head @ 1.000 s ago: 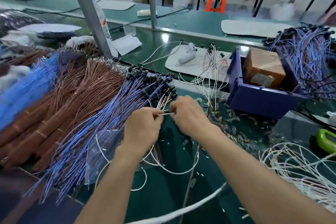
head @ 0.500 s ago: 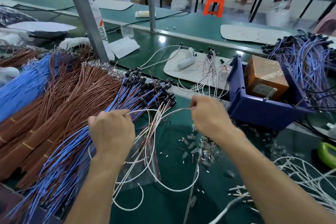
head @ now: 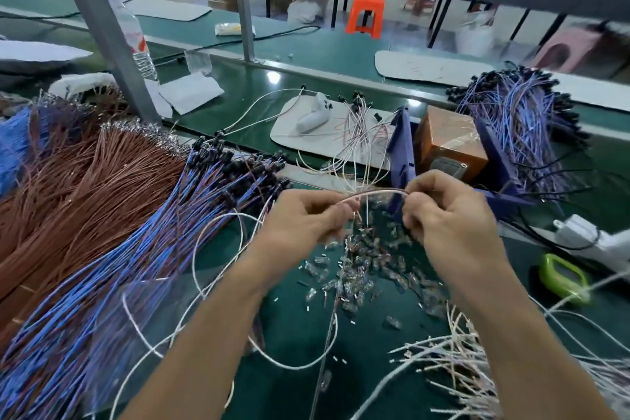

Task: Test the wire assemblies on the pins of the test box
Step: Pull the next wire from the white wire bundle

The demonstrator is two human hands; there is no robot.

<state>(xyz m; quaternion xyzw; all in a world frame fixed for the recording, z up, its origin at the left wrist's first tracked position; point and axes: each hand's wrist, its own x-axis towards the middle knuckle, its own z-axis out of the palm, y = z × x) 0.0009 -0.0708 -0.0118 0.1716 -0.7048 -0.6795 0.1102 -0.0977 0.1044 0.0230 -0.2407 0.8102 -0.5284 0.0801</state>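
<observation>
Both hands hold a small bundle of thin white and pink wire assemblies (head: 378,195) that arches between them above the green bench. My left hand (head: 303,218) grips one end of the bundle, my right hand (head: 443,215) pinches the other end. The wires' loose lengths loop down under my left wrist. Just behind my right hand stands the orange-brown test box (head: 446,143) inside a blue plastic bin (head: 400,153). Its pins are not visible from here.
A large fan of blue wires with black connectors (head: 177,235) and brown wires (head: 78,181) fills the left. Small clear connector housings (head: 368,269) litter the bench under my hands. More blue wires (head: 518,116) lie right of the bin, white wires (head: 477,368) at lower right, a green object (head: 564,278) at right.
My left hand has swung right from the blue wire pile and come up close to my right hand. The wire bundle now arches between them, nearer the blue bin.
</observation>
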